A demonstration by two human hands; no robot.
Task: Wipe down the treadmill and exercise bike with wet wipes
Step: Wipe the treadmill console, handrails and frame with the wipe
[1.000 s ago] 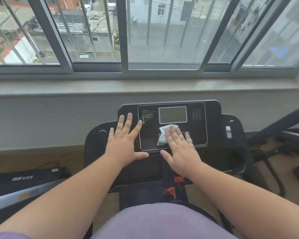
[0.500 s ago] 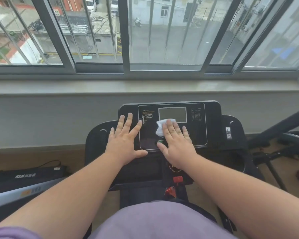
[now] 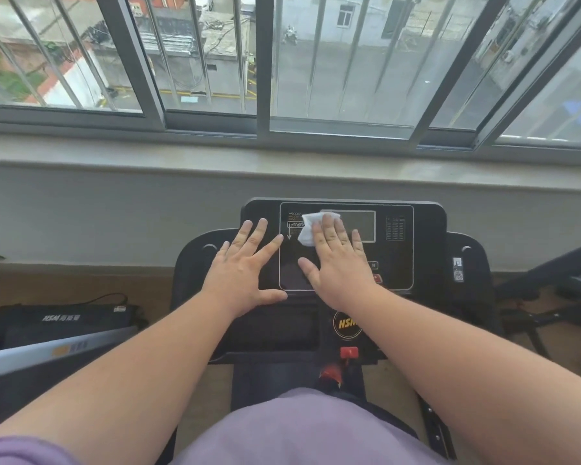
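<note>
Flat-fingered, right hand [image 3: 341, 263] presses wipe [image 3: 311, 228] under fingertips on treadmill console [image 3: 426, 229]; left hand [image 3: 245, 273] spread alongside

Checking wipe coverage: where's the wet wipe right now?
Head view: the wet wipe lies under the right hand fingertips, at the upper left corner of the treadmill console display.

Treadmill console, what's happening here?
A person is wiping the treadmill console. The right hand presses a white wet wipe flat against the panel's upper left, beside the display. The left hand rests open on the console's left edge, holding nothing. The exercise bike frame at right is untouched.
</note>
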